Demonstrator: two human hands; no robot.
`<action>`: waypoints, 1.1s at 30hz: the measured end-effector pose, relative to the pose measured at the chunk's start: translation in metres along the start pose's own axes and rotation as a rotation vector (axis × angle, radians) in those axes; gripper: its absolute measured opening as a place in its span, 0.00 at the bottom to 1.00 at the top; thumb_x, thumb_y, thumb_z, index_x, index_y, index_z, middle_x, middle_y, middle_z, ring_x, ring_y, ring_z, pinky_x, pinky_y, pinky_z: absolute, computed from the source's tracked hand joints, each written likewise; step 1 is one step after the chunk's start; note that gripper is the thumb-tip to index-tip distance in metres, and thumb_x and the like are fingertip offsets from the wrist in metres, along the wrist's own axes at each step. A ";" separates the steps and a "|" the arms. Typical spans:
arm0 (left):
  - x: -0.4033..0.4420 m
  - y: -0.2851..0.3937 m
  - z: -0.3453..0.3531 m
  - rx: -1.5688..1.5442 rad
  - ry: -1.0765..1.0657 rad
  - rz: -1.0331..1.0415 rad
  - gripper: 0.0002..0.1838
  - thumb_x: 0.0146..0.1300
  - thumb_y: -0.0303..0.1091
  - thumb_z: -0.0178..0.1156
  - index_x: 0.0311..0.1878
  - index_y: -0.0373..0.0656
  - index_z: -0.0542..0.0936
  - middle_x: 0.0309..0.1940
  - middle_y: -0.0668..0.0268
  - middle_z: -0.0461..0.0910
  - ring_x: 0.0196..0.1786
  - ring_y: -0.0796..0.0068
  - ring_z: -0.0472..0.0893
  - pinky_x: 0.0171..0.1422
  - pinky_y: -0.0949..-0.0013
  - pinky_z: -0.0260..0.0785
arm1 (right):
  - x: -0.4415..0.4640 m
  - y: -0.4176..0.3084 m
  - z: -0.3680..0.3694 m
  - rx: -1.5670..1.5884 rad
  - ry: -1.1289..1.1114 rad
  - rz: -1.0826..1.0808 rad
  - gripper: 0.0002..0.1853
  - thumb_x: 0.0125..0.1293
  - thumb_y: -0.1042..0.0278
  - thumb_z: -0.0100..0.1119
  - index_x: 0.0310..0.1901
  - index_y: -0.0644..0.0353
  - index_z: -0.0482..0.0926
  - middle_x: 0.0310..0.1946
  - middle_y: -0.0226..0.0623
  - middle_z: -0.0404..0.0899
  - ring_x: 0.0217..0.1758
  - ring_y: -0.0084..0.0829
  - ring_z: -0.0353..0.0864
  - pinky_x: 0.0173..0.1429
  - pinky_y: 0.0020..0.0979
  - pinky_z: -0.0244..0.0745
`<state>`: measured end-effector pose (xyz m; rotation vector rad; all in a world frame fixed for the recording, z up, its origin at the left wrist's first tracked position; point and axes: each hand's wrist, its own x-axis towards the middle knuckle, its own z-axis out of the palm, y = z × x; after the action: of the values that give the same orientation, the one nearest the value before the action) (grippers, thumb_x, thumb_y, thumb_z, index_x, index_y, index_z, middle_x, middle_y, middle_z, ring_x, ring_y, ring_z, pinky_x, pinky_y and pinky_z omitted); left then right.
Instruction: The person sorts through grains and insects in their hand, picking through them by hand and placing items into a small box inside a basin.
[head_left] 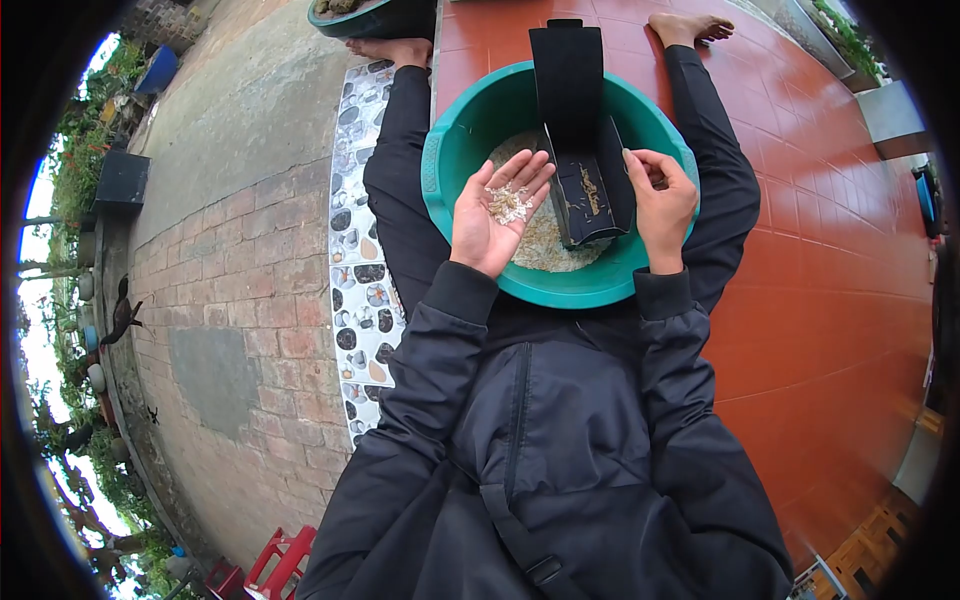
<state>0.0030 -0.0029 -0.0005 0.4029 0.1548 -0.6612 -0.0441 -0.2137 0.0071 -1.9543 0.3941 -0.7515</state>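
A green basin (455, 145) stands between the person's legs with pale grains (550, 245) in its bottom. Inside it a black open box (570, 95) leans with its flap raised; a few brown husks (590, 190) lie in it. Palm up over the basin's left side, my left hand (490, 225) carries a small heap of grains (510, 203) on spread fingers. My right hand (664, 205) is at the box's right edge, thumb and forefinger pinched together; whatever lies between the fingertips is too small to make out.
Red tiles (810, 300) extend to the right, and a pebble-patterned strip (358, 290) borders brick paving (230, 260) at left. A dark planter (350, 18) stands beyond the left foot. Red stools (282, 565) are at lower left, a dark bird (122, 315) at far left.
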 end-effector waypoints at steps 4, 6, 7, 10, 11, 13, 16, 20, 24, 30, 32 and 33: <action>0.000 0.000 0.001 0.000 0.004 0.004 0.27 0.77 0.43 0.43 0.66 0.29 0.69 0.68 0.47 0.69 0.73 0.51 0.66 0.79 0.55 0.58 | 0.001 0.001 -0.001 0.013 0.134 -0.007 0.06 0.62 0.71 0.70 0.35 0.65 0.85 0.24 0.27 0.79 0.23 0.14 0.71 0.30 0.20 0.67; 0.000 0.000 0.001 0.001 -0.001 0.005 0.27 0.77 0.43 0.43 0.66 0.29 0.69 0.68 0.47 0.69 0.73 0.51 0.66 0.79 0.55 0.58 | 0.000 -0.002 0.000 0.063 0.158 0.002 0.06 0.62 0.71 0.70 0.35 0.65 0.85 0.24 0.25 0.79 0.24 0.14 0.72 0.30 0.19 0.67; 0.000 0.000 0.000 0.004 -0.009 0.007 0.27 0.77 0.43 0.43 0.66 0.29 0.69 0.68 0.47 0.69 0.73 0.51 0.66 0.79 0.55 0.58 | -0.001 -0.001 0.000 0.063 0.154 0.005 0.06 0.62 0.71 0.70 0.35 0.65 0.85 0.24 0.25 0.79 0.24 0.14 0.72 0.30 0.19 0.67; 0.001 0.000 0.000 -0.006 -0.002 0.002 0.26 0.77 0.43 0.43 0.66 0.30 0.70 0.68 0.47 0.69 0.73 0.51 0.66 0.79 0.55 0.58 | 0.000 0.001 0.000 0.055 0.183 -0.016 0.06 0.63 0.72 0.69 0.35 0.65 0.85 0.24 0.25 0.79 0.24 0.13 0.73 0.31 0.18 0.68; 0.001 0.000 0.000 -0.004 0.006 0.004 0.26 0.77 0.43 0.43 0.66 0.30 0.70 0.68 0.47 0.69 0.73 0.51 0.66 0.79 0.55 0.58 | 0.000 0.002 0.000 0.062 0.181 -0.022 0.06 0.63 0.72 0.69 0.35 0.65 0.85 0.24 0.24 0.79 0.24 0.13 0.73 0.31 0.18 0.68; 0.001 0.000 -0.001 -0.010 -0.011 0.003 0.26 0.77 0.43 0.43 0.65 0.30 0.70 0.67 0.48 0.70 0.73 0.51 0.66 0.79 0.55 0.58 | -0.001 0.001 0.004 0.086 0.176 -0.044 0.06 0.63 0.72 0.69 0.35 0.65 0.84 0.24 0.25 0.79 0.24 0.14 0.73 0.30 0.19 0.68; 0.001 -0.001 0.000 0.015 0.000 0.011 0.26 0.77 0.43 0.43 0.65 0.29 0.70 0.68 0.47 0.70 0.73 0.50 0.66 0.78 0.55 0.59 | -0.005 -0.007 0.003 -0.028 0.110 -0.111 0.05 0.63 0.72 0.68 0.36 0.65 0.84 0.25 0.27 0.78 0.23 0.15 0.72 0.29 0.21 0.66; 0.002 -0.001 -0.004 -0.003 -0.026 -0.001 0.27 0.77 0.44 0.42 0.65 0.29 0.70 0.68 0.48 0.70 0.73 0.51 0.67 0.77 0.55 0.59 | -0.013 -0.025 0.008 -0.088 -0.069 -0.238 0.03 0.62 0.75 0.67 0.36 0.64 0.84 0.25 0.32 0.77 0.22 0.20 0.73 0.27 0.23 0.65; 0.001 -0.001 -0.002 0.004 0.002 0.006 0.27 0.77 0.44 0.42 0.65 0.30 0.70 0.67 0.48 0.70 0.73 0.51 0.67 0.78 0.55 0.59 | -0.028 -0.037 0.015 -0.034 -0.229 -0.292 0.05 0.59 0.79 0.66 0.37 0.64 0.83 0.27 0.34 0.78 0.24 0.25 0.77 0.28 0.25 0.70; 0.001 -0.002 -0.001 0.024 0.000 0.008 0.27 0.77 0.44 0.41 0.66 0.31 0.70 0.67 0.49 0.70 0.73 0.51 0.66 0.78 0.54 0.58 | -0.049 -0.043 0.036 -0.028 -0.435 -0.353 0.07 0.55 0.73 0.67 0.37 0.58 0.85 0.30 0.32 0.81 0.30 0.31 0.82 0.34 0.29 0.77; 0.000 -0.002 -0.001 0.037 -0.011 0.022 0.27 0.77 0.44 0.41 0.66 0.31 0.70 0.68 0.48 0.70 0.73 0.50 0.66 0.78 0.54 0.57 | -0.052 -0.041 0.043 -0.052 -0.427 -0.365 0.07 0.54 0.71 0.68 0.37 0.56 0.86 0.31 0.31 0.82 0.33 0.32 0.82 0.37 0.31 0.78; 0.000 -0.003 -0.002 0.033 -0.009 0.022 0.27 0.77 0.44 0.41 0.66 0.31 0.70 0.68 0.48 0.70 0.73 0.50 0.66 0.78 0.54 0.57 | -0.054 -0.040 0.045 -0.082 -0.435 -0.376 0.07 0.54 0.71 0.68 0.37 0.56 0.86 0.32 0.31 0.82 0.34 0.33 0.82 0.38 0.32 0.78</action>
<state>0.0015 -0.0043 -0.0031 0.4331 0.1303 -0.6444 -0.0569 -0.1341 0.0089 -2.2290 -0.2141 -0.5213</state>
